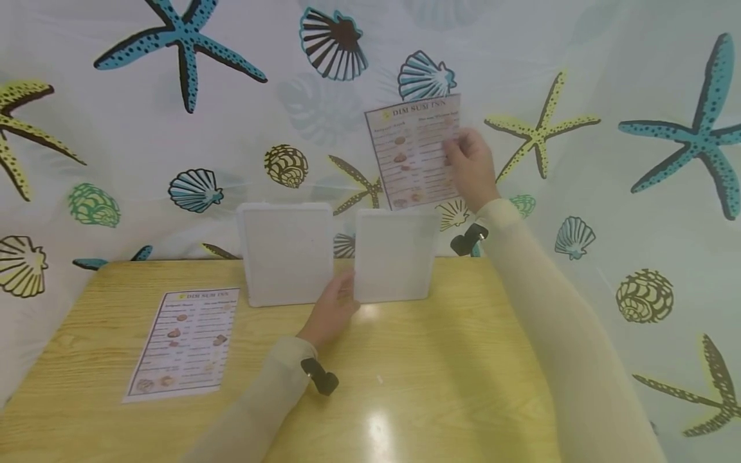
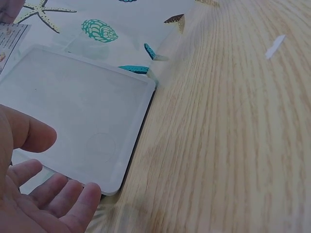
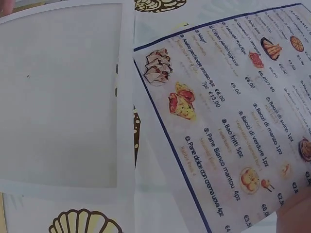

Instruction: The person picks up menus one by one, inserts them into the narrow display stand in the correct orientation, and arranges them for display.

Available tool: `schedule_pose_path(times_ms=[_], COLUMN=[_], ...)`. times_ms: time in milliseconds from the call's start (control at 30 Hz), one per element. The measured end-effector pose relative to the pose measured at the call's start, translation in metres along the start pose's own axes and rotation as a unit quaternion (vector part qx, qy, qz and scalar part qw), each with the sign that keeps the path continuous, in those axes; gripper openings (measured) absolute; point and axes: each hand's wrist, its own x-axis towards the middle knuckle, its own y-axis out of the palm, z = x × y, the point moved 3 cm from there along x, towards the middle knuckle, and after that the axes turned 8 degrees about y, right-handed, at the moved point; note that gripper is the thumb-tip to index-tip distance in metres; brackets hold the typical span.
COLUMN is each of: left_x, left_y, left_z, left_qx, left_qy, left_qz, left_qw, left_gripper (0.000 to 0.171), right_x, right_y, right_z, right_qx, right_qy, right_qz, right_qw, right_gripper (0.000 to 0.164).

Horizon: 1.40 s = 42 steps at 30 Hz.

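Note:
My right hand [image 1: 471, 168] pinches a printed "DIM SUM INN" menu sheet [image 1: 413, 151] by its right side, raised above the right white panel [image 1: 395, 257]. In the right wrist view the menu's text and food pictures [image 3: 223, 111] fill the right half, and only a bit of the hand shows at the lower right corner. My left hand [image 1: 332, 312] is low at the left edge of the right panel. Seen from the left wrist, its fingertips [image 2: 87, 196] are right at the panel's rim, with the thumb apart from them in front of the panel.
A second white panel [image 1: 289, 257] stands upright to the left, against the patterned cloth [image 1: 324, 122] at the table's back. Another menu sheet [image 1: 188, 341] lies flat on the wooden table [image 1: 399, 392] at the left.

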Motion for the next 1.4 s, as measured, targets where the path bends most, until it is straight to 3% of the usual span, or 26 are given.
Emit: schedule_pose_path(times_ms=[400,733,1200,1400], left_x=[-0.0011,-0.001,0.0014,-0.0002], left_y=[0.0002,0.0024,0.0026,0.0015], left_z=[0.0013,0.0011,0.004,0.0019], left_qx=[0.002,-0.003,-0.001,-0.004], left_qy=[-0.011,-0.004,-0.004,-0.006], left_qz=[-0.002,0.001,0.006,0.002], left_qw=[0.9999,1.0,1.0,1.0], left_gripper=[0.067,0.066,0.066,0.066], right_x=[-0.0006,0.0051,0.0071,0.0081], right_y=[-0.0032,-0.0056,-0.0071,-0.0056], right_z=[-0.0011,-0.0032,-0.0038,-0.0027], right_qx=[0.024,-0.017,-0.006,0.0], right_qy=[0.013,0.021,0.044,0.051], right_qz=[0.011,-0.005,-0.001,0.024], right_qw=[1.0,1.0,0.999,0.998], right_gripper=[0.022,0.025,0.026,0.028])
